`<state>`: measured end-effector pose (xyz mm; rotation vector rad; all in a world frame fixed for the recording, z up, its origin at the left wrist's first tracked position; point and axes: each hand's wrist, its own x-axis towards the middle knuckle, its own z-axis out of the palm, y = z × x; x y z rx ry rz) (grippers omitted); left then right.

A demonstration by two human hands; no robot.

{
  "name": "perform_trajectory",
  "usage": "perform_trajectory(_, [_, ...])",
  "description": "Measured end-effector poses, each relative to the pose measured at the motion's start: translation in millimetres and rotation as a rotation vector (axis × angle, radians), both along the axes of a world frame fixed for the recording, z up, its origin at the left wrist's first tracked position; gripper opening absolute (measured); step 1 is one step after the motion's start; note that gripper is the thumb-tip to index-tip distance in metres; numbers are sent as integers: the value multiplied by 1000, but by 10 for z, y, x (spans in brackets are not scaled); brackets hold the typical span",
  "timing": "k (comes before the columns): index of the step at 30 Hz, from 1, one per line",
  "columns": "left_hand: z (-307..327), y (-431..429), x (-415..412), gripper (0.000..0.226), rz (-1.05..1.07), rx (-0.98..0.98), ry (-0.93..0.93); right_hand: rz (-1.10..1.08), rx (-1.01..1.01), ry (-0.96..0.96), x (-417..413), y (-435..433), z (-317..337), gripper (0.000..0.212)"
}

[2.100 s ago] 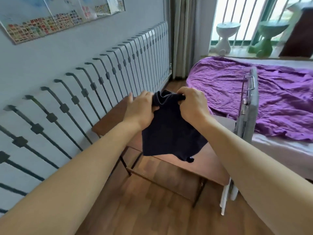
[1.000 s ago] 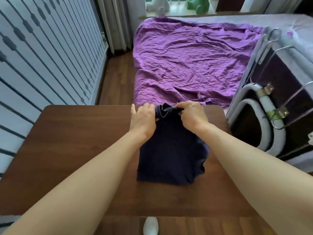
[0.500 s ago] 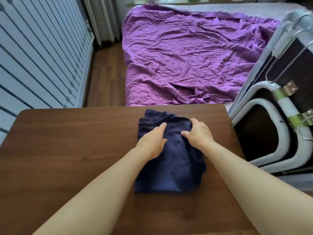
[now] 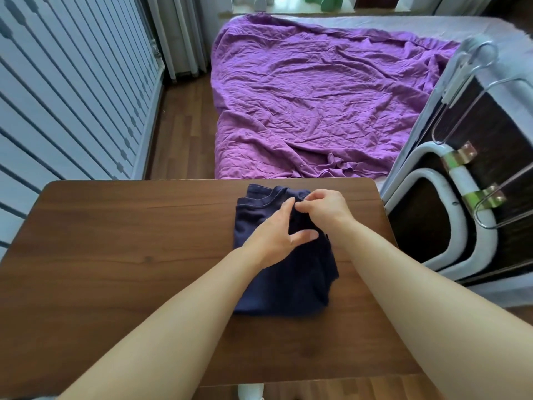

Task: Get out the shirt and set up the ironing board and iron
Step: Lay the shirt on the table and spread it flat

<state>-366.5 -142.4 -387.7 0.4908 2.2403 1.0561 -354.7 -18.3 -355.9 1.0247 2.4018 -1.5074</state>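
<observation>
I count two hands, the left hand [image 4: 277, 236] and the right hand [image 4: 327, 207], one shirt [image 4: 288, 284], one table [image 4: 115, 255], one sheet [image 4: 317, 111], one ironing board [image 4: 427, 217].

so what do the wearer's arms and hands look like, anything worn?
Two bare human arms, left arm and right arm, with no sleeve showing over the stretch in view. The left hand and right hand are ungloved. No watch, bracelet or strap at either wrist, and no ring on the fingers that show. No cables or markings.
</observation>
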Motion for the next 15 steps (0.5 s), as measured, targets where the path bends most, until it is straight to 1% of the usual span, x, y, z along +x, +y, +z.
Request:
perform_trajectory(2, [110,-8,52,103,48,47,-25,25,-143,21,-4,-91,147,5])
perform_trajectory(3, [161,-25,64,104,100,71,-39,50,-218,31,-13,-132,215,7])
perform_trajectory(4, [205,-59,64,97,165,99,-44,87,-309,43,-26,-169,273,10])
perform_trajectory(5, [235,-105,50,82,233,117,-29,129,-395,53,-34,-204,327,12])
perform_trajectory(6, [272,-171,25,65,290,98,17,169,-433,59,-46,-232,363,14])
perform_trajectory(7, [311,-252,-5,56,340,52,78,196,-422,61,-57,-259,396,15])
perform_trajectory(11, [415,-727,-188,59,470,-110,251,202,-281,48,-119,-345,443,21])
perform_trajectory(13, [400,-1031,-283,57,502,-245,313,243,-250,15,-144,-411,448,22])
perform_trajectory(15, [336,-1355,-361,61,539,-434,332,286,-222,-5,-204,-523,432,20])
